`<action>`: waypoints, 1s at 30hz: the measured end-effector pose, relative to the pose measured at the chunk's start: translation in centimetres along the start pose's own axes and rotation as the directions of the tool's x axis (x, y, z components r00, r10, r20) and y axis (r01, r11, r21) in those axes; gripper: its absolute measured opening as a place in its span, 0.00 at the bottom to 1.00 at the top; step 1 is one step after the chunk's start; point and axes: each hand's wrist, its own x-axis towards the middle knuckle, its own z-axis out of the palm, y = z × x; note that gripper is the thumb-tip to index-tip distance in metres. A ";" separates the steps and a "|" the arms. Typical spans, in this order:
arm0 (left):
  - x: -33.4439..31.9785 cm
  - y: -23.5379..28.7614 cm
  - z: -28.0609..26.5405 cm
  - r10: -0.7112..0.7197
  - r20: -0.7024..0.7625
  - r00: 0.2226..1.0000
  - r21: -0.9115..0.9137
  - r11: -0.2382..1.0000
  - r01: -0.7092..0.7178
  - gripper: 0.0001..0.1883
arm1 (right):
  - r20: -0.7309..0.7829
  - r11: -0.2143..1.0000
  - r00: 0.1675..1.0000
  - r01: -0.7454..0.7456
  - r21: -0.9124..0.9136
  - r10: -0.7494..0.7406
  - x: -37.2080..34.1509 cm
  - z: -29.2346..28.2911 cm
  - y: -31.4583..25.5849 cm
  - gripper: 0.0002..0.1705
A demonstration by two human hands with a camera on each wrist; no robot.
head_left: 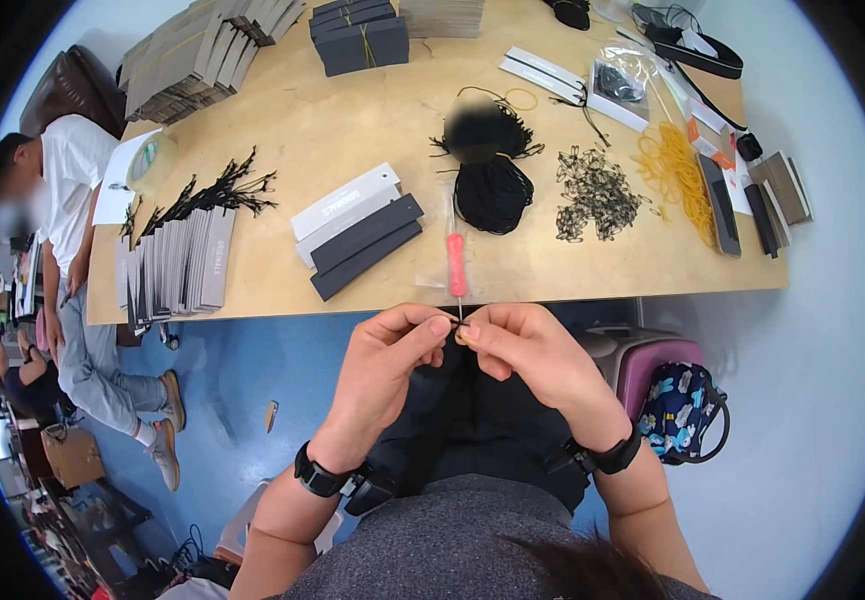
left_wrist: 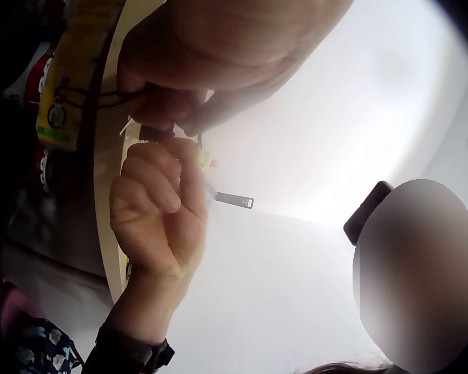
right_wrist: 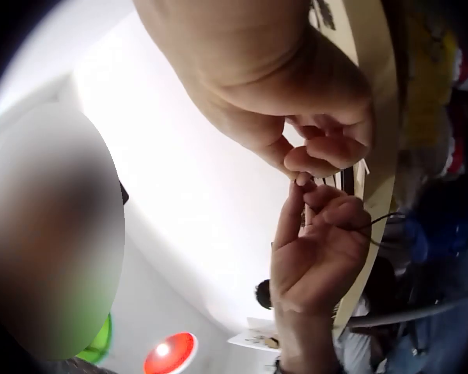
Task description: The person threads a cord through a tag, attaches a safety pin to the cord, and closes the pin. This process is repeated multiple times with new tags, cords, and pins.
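Left hand [head_left: 385,362] and right hand [head_left: 538,358] pinching dark cord [head_left: 460,323], tag stack [head_left: 185,262] reading "ORIGINALS"

Downward head view, 2 wrist close-ups (table [head_left: 353,125] shared)

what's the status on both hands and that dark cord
Left hand and right hand pinching dark cord, fingertips close together. Close ahead: red-handled tool, shaft toward fingers.

The red-handled tool [head_left: 456,265] blocks straight ahead; bare tabletop [head_left: 578,272] lies right.
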 end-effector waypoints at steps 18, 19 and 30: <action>-1.0 0.5 -1.0 -0.061 -0.013 0.998 -0.015 0.998 0.061 0.08 | 0.248 0.014 0.590 0.402 -0.915 -0.769 -0.1 2.0 -2.6 0.10; -1.2 0.6 -1.2 -0.062 -0.011 0.998 -0.014 0.998 0.062 0.08 | 0.246 0.013 0.589 0.400 -0.916 -0.769 0.1 1.9 -2.7 0.10; -1.6 0.6 -2.6 -0.081 0.009 0.997 -0.038 0.996 0.081 0.05 | 0.112 0.347 0.706 0.472 -0.811 -0.700 -0.4 3.2 -3.0 0.09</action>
